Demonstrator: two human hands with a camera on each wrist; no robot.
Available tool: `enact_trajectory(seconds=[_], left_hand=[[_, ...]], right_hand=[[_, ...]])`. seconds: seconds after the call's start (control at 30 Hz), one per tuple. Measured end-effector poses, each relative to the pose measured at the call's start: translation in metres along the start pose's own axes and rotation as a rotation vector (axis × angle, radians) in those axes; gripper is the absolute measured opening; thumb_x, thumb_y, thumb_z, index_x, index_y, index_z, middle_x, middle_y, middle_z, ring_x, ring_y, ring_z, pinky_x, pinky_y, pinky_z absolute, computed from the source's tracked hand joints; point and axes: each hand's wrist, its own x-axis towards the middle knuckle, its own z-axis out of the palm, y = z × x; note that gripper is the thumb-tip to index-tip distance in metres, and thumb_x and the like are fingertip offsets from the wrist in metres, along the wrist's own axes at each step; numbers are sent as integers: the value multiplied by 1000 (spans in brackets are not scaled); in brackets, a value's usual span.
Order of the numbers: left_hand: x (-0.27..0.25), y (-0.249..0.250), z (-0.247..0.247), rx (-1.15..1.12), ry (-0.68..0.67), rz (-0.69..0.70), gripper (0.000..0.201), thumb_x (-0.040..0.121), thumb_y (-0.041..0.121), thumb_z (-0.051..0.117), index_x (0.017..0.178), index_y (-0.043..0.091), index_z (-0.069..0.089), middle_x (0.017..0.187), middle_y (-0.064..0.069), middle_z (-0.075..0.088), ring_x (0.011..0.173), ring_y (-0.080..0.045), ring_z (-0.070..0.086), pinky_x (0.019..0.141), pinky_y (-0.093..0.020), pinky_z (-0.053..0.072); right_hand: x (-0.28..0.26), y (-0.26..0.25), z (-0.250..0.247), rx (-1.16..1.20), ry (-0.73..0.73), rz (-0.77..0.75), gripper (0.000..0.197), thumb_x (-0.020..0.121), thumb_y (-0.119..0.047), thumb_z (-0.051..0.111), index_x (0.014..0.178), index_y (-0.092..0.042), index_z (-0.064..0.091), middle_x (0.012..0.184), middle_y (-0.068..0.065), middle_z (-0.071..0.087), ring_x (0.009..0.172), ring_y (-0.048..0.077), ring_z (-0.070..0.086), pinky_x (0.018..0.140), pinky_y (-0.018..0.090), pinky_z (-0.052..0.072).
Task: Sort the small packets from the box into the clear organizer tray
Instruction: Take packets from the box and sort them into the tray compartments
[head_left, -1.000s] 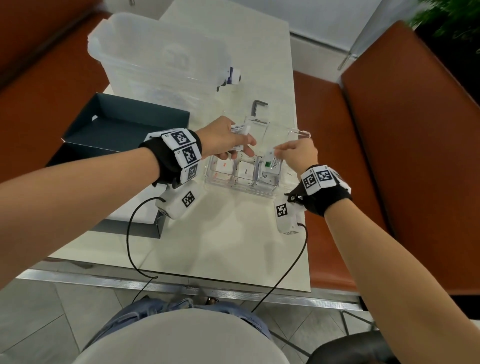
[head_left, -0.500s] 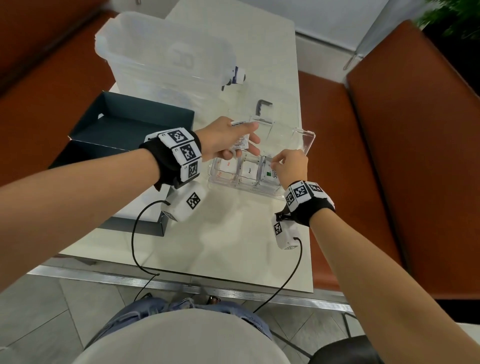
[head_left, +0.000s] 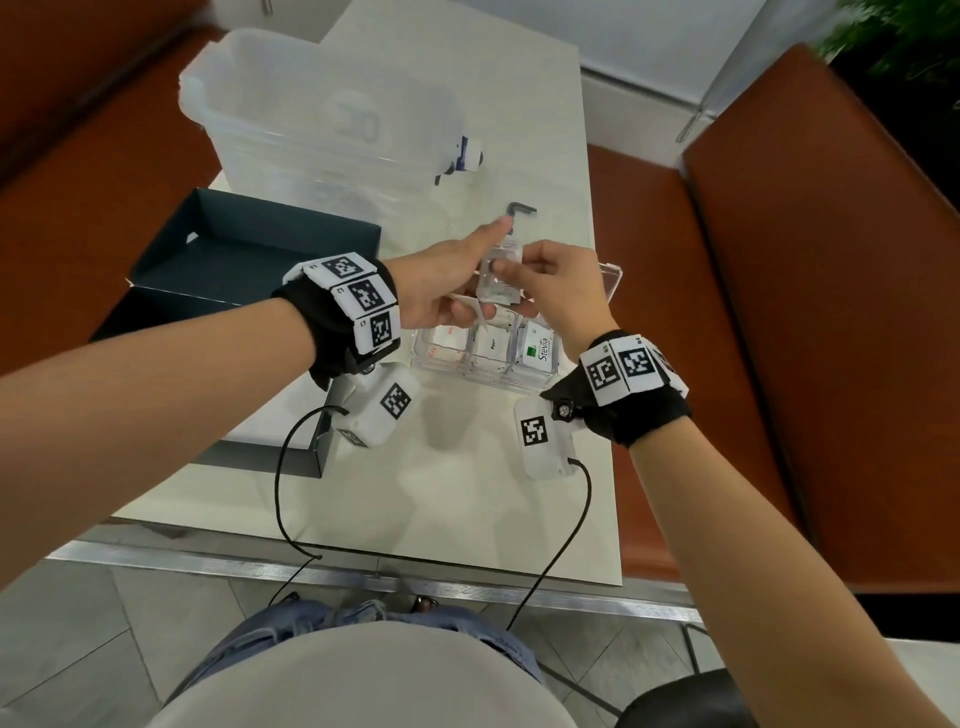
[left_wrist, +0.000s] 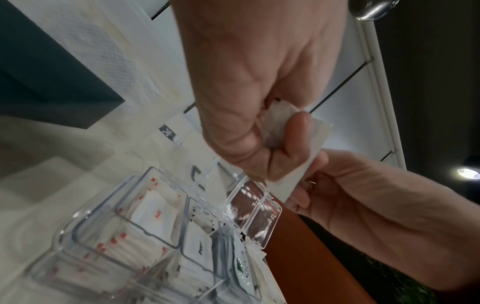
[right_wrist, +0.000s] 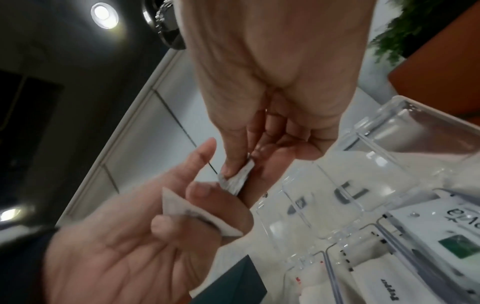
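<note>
Above the clear organizer tray my left hand grips a small stack of white packets in curled fingers. My right hand meets it from the right and pinches one packet of that stack between thumb and forefinger. In the left wrist view the stack sticks out of my left hand toward the right hand. The tray's near compartments hold red-marked packets, pepper packets and Stevia packets. Its far compartments are hidden behind my hands.
An open dark box lies at the left of the table. A large clear bin stands behind it. A hex key lies beyond my hands. Orange bench seats flank the table; the tray sits close to the table's right edge.
My right hand has left the tray's right compartment and come up to the packets in my left hand, taking hold of one. The left hand has stayed over the tray.
</note>
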Motion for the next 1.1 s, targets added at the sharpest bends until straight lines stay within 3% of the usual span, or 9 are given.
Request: enact_trajectory(seconds=[0.13, 0.23, 0.43, 0.57, 0.73, 0.8, 0.87, 0.97, 1.1], left_hand=[[0, -2, -4, 24, 40, 49, 23, 96, 26, 59, 107, 6, 63, 75, -3, 55, 48, -6, 46, 33, -13, 27], [-1, -4, -7, 30, 70, 107, 24, 93, 10, 62, 115, 0, 63, 91, -7, 63, 46, -3, 45, 35, -12, 27], [2, -10, -8, 95, 197, 147, 20, 90, 7, 66, 107, -3, 64, 87, -11, 74, 44, -6, 46, 36, -15, 28], [3, -14, 2, 170, 174, 161, 15, 89, 9, 68, 100, -1, 68, 81, -7, 68, 43, -3, 51, 37, -15, 30], [3, -13, 7, 78, 150, 148, 9, 92, 0, 59, 84, 2, 62, 78, -10, 58, 44, -6, 52, 35, -15, 26], [3, -12, 5, 57, 147, 138, 5, 93, 0, 59, 93, 0, 64, 83, -11, 59, 43, -5, 51, 34, -15, 26], [4, -12, 4, 60, 164, 127, 10, 92, 3, 63, 100, -1, 66, 84, -10, 61, 43, -5, 50, 34, -15, 27], [3, -11, -1, 62, 169, 122, 11, 92, 7, 64, 100, 0, 68, 78, -4, 72, 45, -5, 47, 35, -14, 28], [2, -11, -4, 63, 169, 107, 18, 94, 7, 61, 108, -2, 68, 94, -10, 75, 43, -4, 45, 37, -13, 29]], right_hand=[[4, 4, -9, 18, 63, 4, 13, 85, -18, 73, 75, -23, 65, 66, -5, 67, 57, 6, 60, 55, 23, 47], [5, 7, -14, 14, 95, 15, 10, 83, -22, 74, 77, -27, 68, 62, -12, 67, 59, 1, 61, 56, 21, 49], [10, 15, -25, -2, 239, 118, 8, 79, -16, 73, 80, -19, 66, 81, 3, 70, 70, 15, 64, 63, 27, 55], [3, 14, -14, 34, 127, 130, 13, 80, -18, 74, 77, -15, 61, 74, 1, 67, 60, 12, 62, 58, 25, 53], [-1, 9, -8, 135, 33, 161, 22, 88, -32, 68, 85, -10, 65, 87, 10, 70, 72, 21, 69, 61, 28, 53], [-2, 9, -13, 170, 65, 150, 8, 88, -14, 68, 91, -8, 65, 83, 9, 69, 68, 17, 65, 59, 26, 53], [1, 12, -20, 153, 121, 159, 19, 84, -5, 70, 100, -10, 61, 81, 7, 67, 62, 14, 62, 55, 23, 51], [6, 20, -31, 32, 162, 213, 28, 84, -9, 71, 108, -16, 60, 87, 5, 67, 60, 9, 56, 54, 22, 48], [8, 40, -38, -190, 116, 272, 24, 86, -7, 67, 110, -7, 64, 88, 9, 67, 63, 10, 58, 60, 23, 52]])
